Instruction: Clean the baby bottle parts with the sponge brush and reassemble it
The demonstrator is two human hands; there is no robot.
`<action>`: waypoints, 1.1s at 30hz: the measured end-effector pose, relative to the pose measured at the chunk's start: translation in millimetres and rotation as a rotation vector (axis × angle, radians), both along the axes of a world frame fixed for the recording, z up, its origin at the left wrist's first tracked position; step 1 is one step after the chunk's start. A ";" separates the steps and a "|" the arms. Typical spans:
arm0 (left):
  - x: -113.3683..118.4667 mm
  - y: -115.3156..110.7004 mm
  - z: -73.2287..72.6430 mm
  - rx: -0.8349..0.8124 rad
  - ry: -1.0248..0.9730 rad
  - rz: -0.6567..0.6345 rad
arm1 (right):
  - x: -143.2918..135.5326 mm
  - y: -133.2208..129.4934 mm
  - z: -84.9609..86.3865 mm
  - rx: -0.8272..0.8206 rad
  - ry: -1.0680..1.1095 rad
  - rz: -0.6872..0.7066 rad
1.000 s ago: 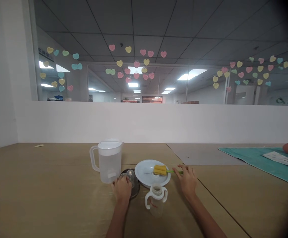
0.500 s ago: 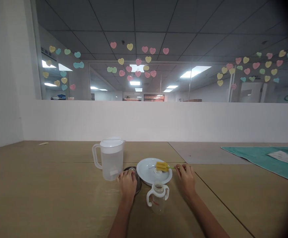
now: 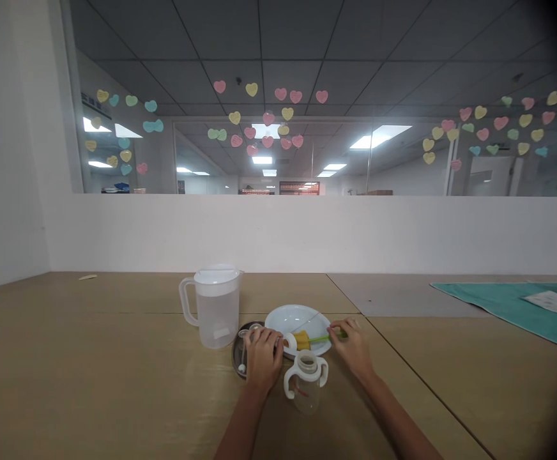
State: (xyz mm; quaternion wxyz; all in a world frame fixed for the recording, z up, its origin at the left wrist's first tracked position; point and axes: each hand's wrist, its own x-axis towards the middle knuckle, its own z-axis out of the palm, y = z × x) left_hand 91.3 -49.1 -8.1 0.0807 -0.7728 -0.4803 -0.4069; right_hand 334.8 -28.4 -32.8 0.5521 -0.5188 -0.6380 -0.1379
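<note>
My right hand (image 3: 350,345) is closed on the green handle of a bottle brush (image 3: 302,340), whose yellow sponge head points left over the white bowl (image 3: 278,314). At the sponge's tip, my left hand (image 3: 265,354) pinches a white bottle ring (image 3: 289,342); its fingers partly cover the ring. Just in front of the bowl stands a clear baby bottle (image 3: 306,390) with two white side handles and an uncovered mouth. Left of and beneath my left hand lies a round dark tray (image 3: 236,358), holding a straw with a white end (image 3: 243,368) and a clear rounded piece.
A translucent lidded pitcher (image 3: 218,306) stands left of the tray. On the right, a teal cloth (image 3: 494,306) carries a white folded piece (image 3: 556,303) beside a partly seen reddish object. A wall with a window rises behind the wooden table (image 3: 115,370).
My left hand has moved right from the tray and now holds the white ring, which was in the bowl. The brush has shifted left and lower, its sponge meeting the ring.
</note>
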 end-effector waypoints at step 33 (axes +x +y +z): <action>3.6 8.9 -11.7 -0.005 -0.185 -0.205 | -0.9 2.7 4.3 -0.303 0.620 0.345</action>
